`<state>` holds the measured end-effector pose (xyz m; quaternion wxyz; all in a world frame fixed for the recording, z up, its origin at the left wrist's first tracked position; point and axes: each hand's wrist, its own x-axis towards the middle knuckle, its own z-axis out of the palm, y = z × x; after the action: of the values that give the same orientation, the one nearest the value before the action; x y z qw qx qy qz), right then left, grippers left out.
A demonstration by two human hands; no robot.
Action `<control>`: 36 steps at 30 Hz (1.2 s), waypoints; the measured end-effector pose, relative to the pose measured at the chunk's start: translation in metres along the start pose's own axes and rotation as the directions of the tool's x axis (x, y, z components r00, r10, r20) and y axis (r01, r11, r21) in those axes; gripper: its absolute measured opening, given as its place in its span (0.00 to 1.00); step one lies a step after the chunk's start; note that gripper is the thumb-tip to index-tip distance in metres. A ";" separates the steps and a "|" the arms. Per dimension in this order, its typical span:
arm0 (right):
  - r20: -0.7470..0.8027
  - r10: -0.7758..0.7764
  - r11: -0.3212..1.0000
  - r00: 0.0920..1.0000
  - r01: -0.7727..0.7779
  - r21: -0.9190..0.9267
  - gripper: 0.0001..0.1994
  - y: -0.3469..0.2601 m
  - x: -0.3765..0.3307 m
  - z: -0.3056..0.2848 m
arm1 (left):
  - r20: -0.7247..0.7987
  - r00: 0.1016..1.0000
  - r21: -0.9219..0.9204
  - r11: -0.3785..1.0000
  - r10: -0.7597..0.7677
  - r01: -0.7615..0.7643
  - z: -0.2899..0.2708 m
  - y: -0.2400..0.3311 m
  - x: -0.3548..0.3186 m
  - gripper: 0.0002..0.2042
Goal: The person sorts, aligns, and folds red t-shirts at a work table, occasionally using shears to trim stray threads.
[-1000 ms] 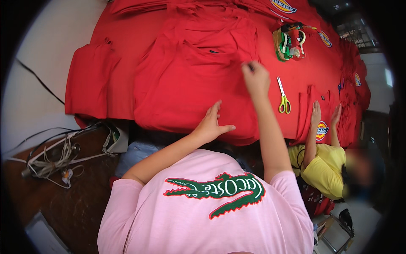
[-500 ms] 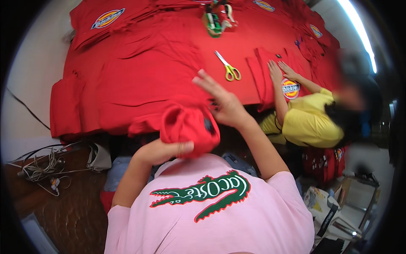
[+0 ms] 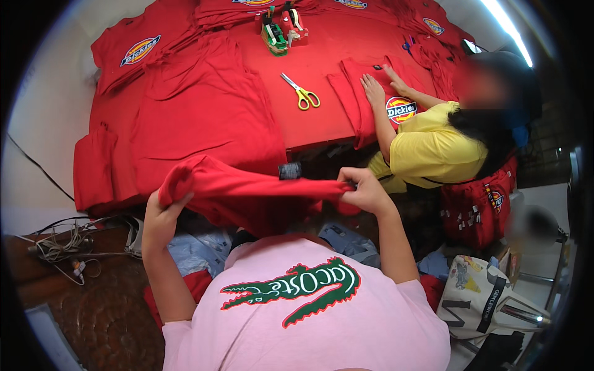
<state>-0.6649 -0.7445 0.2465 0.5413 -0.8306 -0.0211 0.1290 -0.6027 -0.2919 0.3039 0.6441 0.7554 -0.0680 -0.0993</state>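
Observation:
A red garment (image 3: 247,188) is stretched sideways in front of my chest, with a small dark label (image 3: 289,171) at its upper edge. My left hand (image 3: 166,213) grips its left end, fingers partly hidden by the cloth. At the other end, my right hand (image 3: 365,190) is closed on the fabric. Just beyond, flat red cloth pieces (image 3: 204,117) lie on the table. Yellow-handled scissors (image 3: 302,93) rest on the red tabletop, apart from both hands.
Green and red tape dispensers (image 3: 273,38) stand at the table's far side. To the right, a co-worker in a yellow shirt (image 3: 436,148) presses both hands on a folded red shirt (image 3: 352,93). Tangled cables (image 3: 65,241) lie at left; a cream tote bag (image 3: 473,290) sits at right.
My hands have moved apart. The garment, bunched in my left hand before, is now pulled out wide, and my right hand, spread and free earlier, has taken hold of it.

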 end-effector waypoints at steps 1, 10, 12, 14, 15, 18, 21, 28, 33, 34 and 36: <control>0.091 0.086 0.996 0.992 -0.085 -0.014 0.09 -0.009 -0.007 0.001 | 0.011 1.000 -0.046 0.999 0.004 -0.003 -0.005 -0.001 -0.011 0.14; 0.259 0.103 0.994 0.960 -0.089 -0.064 0.15 -0.066 -0.004 -0.026 | 0.409 0.889 -0.214 0.969 0.205 -0.125 -0.096 -0.013 -0.030 0.09; 0.292 -0.071 0.996 0.954 0.085 -0.037 0.12 -0.099 0.010 -0.049 | 0.239 0.912 -0.386 0.894 0.333 -0.226 -0.103 0.005 -0.028 0.09; 0.265 -0.493 0.870 0.829 0.465 0.164 0.12 -0.107 0.044 -0.057 | 0.354 0.730 -0.561 0.757 0.585 -0.334 -0.133 0.012 0.009 0.15; 0.142 -0.526 0.834 0.839 0.477 0.277 0.12 -0.119 0.063 -0.051 | 0.530 0.471 -0.657 0.692 0.706 -0.298 -0.161 0.017 0.041 0.19; -0.046 -0.493 0.830 0.869 0.486 0.274 0.18 -0.133 0.140 -0.047 | -0.009 0.794 -0.476 0.695 0.608 -0.538 -0.206 -0.014 0.076 0.07; -0.184 -0.283 0.902 0.941 0.326 0.282 0.25 -0.147 0.264 -0.020 | -0.292 0.914 -0.394 0.835 0.281 -0.383 -0.214 -0.011 0.169 0.20; -0.443 -0.199 0.974 0.874 0.228 0.012 0.20 -0.029 0.387 0.053 | -0.384 0.923 0.123 0.990 -0.015 0.067 -0.245 -0.207 0.255 0.22; -0.372 0.267 0.958 0.889 -0.203 0.204 0.15 0.026 0.302 0.096 | -0.411 0.895 0.239 0.926 -0.174 0.290 -0.230 -0.265 0.152 0.17; -0.339 0.303 0.935 0.890 -0.210 0.285 0.14 0.036 0.288 0.104 | -0.444 0.884 0.275 0.917 -0.146 0.290 -0.228 -0.260 0.139 0.16; -0.285 0.328 0.918 0.901 -0.232 0.323 0.13 0.047 0.269 0.118 | -0.505 0.858 0.343 0.892 -0.088 0.294 -0.226 -0.254 0.120 0.16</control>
<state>-0.4376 -0.6115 0.1078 0.6249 -0.7491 0.2099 0.0655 -0.4391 -0.0615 0.0797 0.4552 0.8766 0.1504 0.0411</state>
